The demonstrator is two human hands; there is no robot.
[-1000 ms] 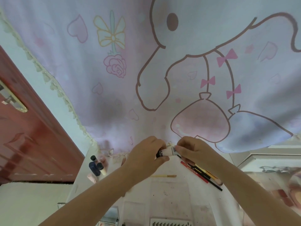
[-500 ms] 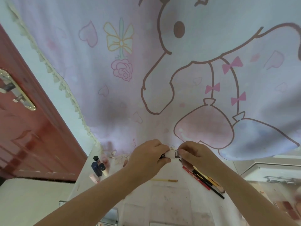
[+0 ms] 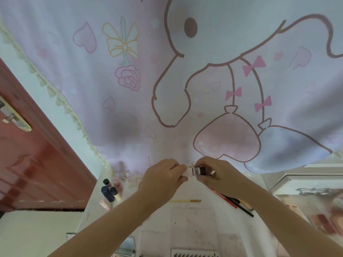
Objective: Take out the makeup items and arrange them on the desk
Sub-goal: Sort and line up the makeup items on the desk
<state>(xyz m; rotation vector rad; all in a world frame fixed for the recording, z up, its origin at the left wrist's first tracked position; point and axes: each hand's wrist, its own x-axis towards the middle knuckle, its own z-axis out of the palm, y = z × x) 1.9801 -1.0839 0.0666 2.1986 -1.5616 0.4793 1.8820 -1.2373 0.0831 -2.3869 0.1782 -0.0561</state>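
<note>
Two bare forearms reach up from the bottom edge over a white, smudged worktop (image 3: 185, 225), and both hands meet above its far end. The left hand (image 3: 163, 179) has its fingers (image 3: 179, 166) curled tight round the pale pink end of a small makeup tube with a black printed label and dark cap (image 3: 194, 171). The right hand (image 3: 216, 173) pinches the tube's dark capped end, its fingers (image 3: 204, 162) bent down over the top and the thumb underneath. The tube lies level between the two hands, held off the worktop, and only its middle shows between the fingertips.

Below the right-hand fingers, toward the wrist, a red pencil with white lettering (image 3: 225, 199) lies slanted on the worktop beside a thin black pencil (image 3: 243, 209), both partly hidden by the right arm. Below and between the two hands a slim yellow stick (image 3: 185, 201) lies flat. Well to the left of the left-hand fingers stands a cluster of small bottles: a dark blue bottle with a black cap (image 3: 106, 191) and a cream tube with a dark cap (image 3: 116, 194), with pink containers around them too blurred to tell apart.

Beyond the fingers hangs a large pale lilac cloth printed with a long-eared cartoon figure, hearts, bows and a rose (image 3: 185, 80), its fringed hem close behind the hands. Far left is a reddish-brown door with a brass handle plate (image 3: 27, 173)
</note>
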